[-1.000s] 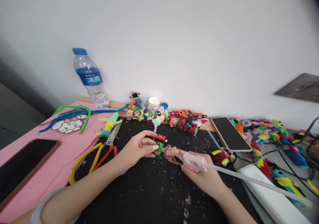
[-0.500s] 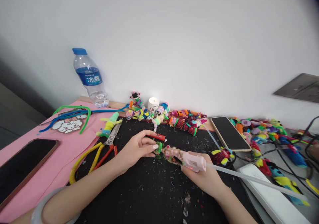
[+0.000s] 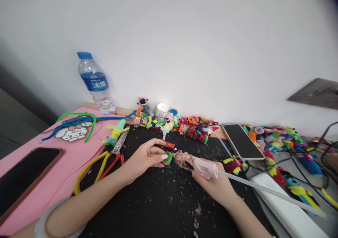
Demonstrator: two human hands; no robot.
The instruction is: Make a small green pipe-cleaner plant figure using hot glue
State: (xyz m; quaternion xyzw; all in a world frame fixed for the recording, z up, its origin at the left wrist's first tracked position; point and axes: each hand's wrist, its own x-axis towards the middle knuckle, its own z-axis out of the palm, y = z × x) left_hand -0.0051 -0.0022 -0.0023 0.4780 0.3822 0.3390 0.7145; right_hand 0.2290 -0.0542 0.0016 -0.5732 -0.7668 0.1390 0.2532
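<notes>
My left hand [image 3: 150, 156] pinches a small green fuzzy piece [image 3: 168, 158], seemingly pipe cleaner, between thumb and fingers. In my right hand [image 3: 215, 183] is a pale pink glue gun [image 3: 206, 168] with a decorated front part and a small red light. A long translucent glue stick [image 3: 264, 187] sticks out of its back. The gun's nozzle points left, close to the green piece; whether they touch I cannot tell. Just beyond my left fingers lies a red lighter [image 3: 169, 145]. Scissors [image 3: 120, 144] with yellow and red handles rest left of my left hand.
Many pipe-cleaner figures [image 3: 196, 128] line the wall, around a white candle [image 3: 162, 110]. A water bottle [image 3: 96, 84] leans at back left. Phones [image 3: 243, 142] lie on both sides. A white power bank [image 3: 285, 206] and black cables are at right. Scraps dot the black mat [image 3: 158, 202].
The glue gun's nozzle has shifted very slightly right and up from the green piece. My left hand stays nearly still, holding the green piece.
</notes>
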